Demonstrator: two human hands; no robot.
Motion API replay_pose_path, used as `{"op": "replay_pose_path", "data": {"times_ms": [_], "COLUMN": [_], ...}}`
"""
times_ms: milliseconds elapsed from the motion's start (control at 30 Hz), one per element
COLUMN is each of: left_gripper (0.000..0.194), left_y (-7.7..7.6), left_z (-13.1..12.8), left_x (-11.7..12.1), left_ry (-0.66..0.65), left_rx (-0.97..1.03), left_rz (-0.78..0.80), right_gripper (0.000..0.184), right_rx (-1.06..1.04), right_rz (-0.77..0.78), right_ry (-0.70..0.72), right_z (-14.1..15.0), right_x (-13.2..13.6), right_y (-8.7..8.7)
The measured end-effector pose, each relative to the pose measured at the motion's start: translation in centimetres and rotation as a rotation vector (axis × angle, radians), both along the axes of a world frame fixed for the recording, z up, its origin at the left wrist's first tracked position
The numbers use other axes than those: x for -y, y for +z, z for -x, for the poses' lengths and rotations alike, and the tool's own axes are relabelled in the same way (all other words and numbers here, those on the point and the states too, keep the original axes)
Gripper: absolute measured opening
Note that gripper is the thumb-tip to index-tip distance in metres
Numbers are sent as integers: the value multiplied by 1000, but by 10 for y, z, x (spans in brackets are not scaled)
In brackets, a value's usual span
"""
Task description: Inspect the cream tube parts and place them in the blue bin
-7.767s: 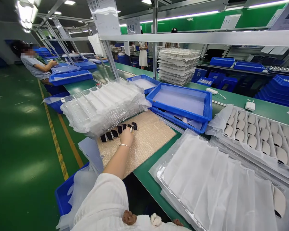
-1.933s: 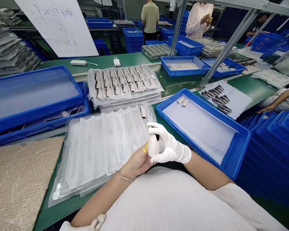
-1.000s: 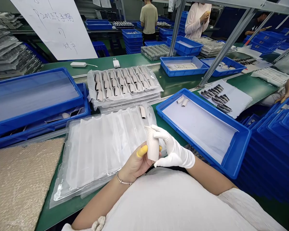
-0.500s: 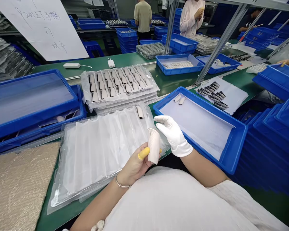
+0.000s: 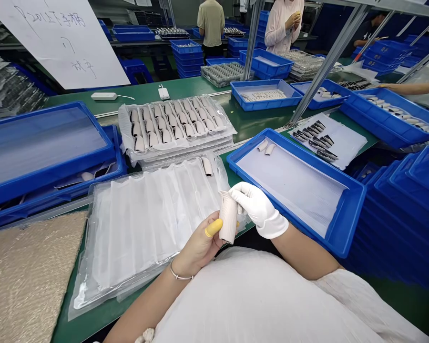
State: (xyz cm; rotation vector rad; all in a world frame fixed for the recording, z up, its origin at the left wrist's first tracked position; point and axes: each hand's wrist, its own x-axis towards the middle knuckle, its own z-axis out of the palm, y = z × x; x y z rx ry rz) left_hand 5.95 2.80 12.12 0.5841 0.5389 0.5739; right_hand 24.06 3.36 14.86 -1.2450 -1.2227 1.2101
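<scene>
My left hand [image 5: 204, 237], with a yellow finger cot on the thumb, grips a curved, ribbed, pale pink shell piece [image 5: 228, 219] that stands roughly upright. In a white glove, my right hand [image 5: 256, 207] has its fingers bent together against the piece's upper right edge. Just beyond is a white-lined clear plastic tray [image 5: 139, 224], where one similar shell [image 5: 207, 166] lies at the far right corner. A blue bin [image 5: 350, 209] to my right has two more pale shells [image 5: 266, 146] at its far left end.
A stack of plastic trays filled with pale shells [image 5: 175, 125] stands behind. Blue bins [image 5: 43, 152] sit at left by a bubble-wrap sheet [image 5: 28, 276]. Dark parts [image 5: 316, 138] lie on white paper. A metal post [image 5: 325, 66] slants down at right. Another person's arm [image 5: 411, 87] reaches over a blue bin [image 5: 382, 119].
My right hand has moved in from above and closed its fingers at the shell piece's top edge. At far right, a blue bin with pale pieces now shows under the other person's arm.
</scene>
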Motion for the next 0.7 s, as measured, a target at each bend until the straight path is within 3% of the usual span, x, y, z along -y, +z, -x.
{"op": "replay_pose_path", "data": {"times_ms": [233,433,567,700], "left_gripper": [47,45,54,54], "left_y": [-1,9,17,16], "left_z": [1,0,1,2], "left_x": [1,1,3,4], "left_ry": [25,48,79,95], "left_rx": [-20,-84,-185,-245], "left_rz": [25,-48,-97,-150], "right_gripper": [37,31,32,35], "right_rx": [-171,-132,-143,-136], "right_rz": [75,120,108,109], "right_ry": [26,71,76,80], "right_z": [-2,-3,-4,-4], "right_x": [-1,3,3,3], "right_y": [-4,-3,-4,-4]}}
